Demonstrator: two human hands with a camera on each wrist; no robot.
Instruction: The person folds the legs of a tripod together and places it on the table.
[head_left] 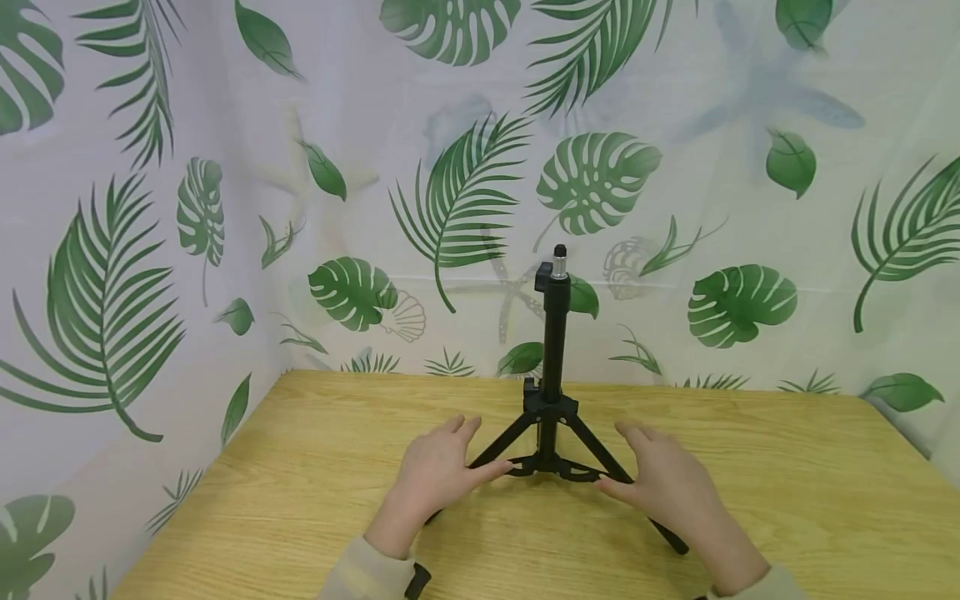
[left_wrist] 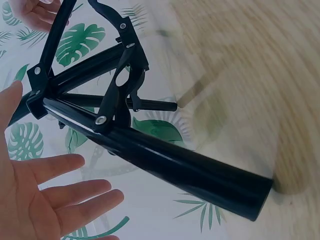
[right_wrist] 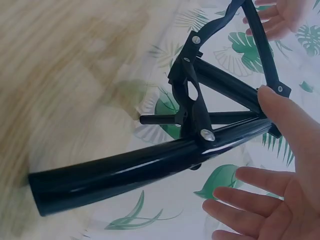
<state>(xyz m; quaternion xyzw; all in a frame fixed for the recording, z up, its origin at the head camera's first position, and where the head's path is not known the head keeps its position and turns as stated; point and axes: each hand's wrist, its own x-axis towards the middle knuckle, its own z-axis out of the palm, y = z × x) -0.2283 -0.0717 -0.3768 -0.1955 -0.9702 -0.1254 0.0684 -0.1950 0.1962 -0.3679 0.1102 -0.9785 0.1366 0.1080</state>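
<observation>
A black light stand [head_left: 555, 342] stands upright on the wooden table, its tripod legs spread and a silver spigot at the top. To the left of it is my left hand [head_left: 435, 471], fingers extended and thumb pointing toward the left leg. In the left wrist view that hand [left_wrist: 55, 200] appears apart from the near leg [left_wrist: 190, 172], holding nothing. My right hand [head_left: 667, 479] is beside the right leg with its fingers loosely extended. The right wrist view shows its thumb [right_wrist: 280, 110] overlapping the leg's upper hinge; I cannot tell whether they touch.
The wooden table [head_left: 315, 467] carries the stand near its middle. Behind and to the left hangs a white curtain [head_left: 465, 350] with green leaf prints, meeting the table's far edge. Two knobs [head_left: 542, 277] stick out from the left of the stand's column.
</observation>
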